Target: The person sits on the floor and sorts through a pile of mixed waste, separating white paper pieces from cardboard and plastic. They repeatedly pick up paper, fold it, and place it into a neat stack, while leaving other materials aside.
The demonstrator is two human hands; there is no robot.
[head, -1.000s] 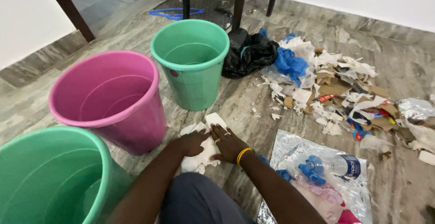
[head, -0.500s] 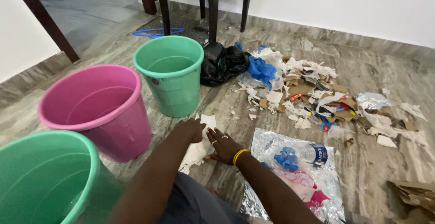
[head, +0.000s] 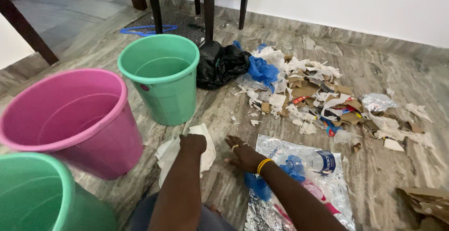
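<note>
Head view, looking down at a grey marbled floor [head: 383, 165]; both forearms enter from the bottom edge and reach up toward frame centre.

Left hand [head: 193, 143]: just left of centre; forearm runs nearly straight up from the bottom edge; wrist bent down, fingers curled under, knuckles toward the camera; hand pressed onto a crumpled white paper [head: 206, 158] lying flat on the floor; whether the fingers actually pinch the sheet, cannot tell; paper spreads out to both sides of the hand, lower centre of frame, just right of the pink bucket.

Right hand [head: 243, 155]: just right of centre; forearm comes in diagonally from lower right; yellow bangle [head: 262, 165] on the wrist; palm down, fingers spread wide and flat against the floor, holding nothing; fingertips near the right edge of the white paper but apart from it.

Surroundings: clear plastic bag [head: 299, 184] under and right of the right forearm, lower centre-right, containing a plastic bottle [head: 314, 161] and blue pieces; pink bucket [head: 84, 128] at left; green bucket [head: 163, 79] upper left of centre, behind the pink one; second green bucket [head: 35, 198] at the lower left corner, cut by the frame edge; all three upright; black bag [head: 220, 65] just right of the upper green bucket; heap of torn paper and cardboard scraps [head: 304, 90] across the centre-right; dark chair legs [head: 208, 6] at top centre; blue hanger [head: 147, 29] on the floor at upper left.
</note>
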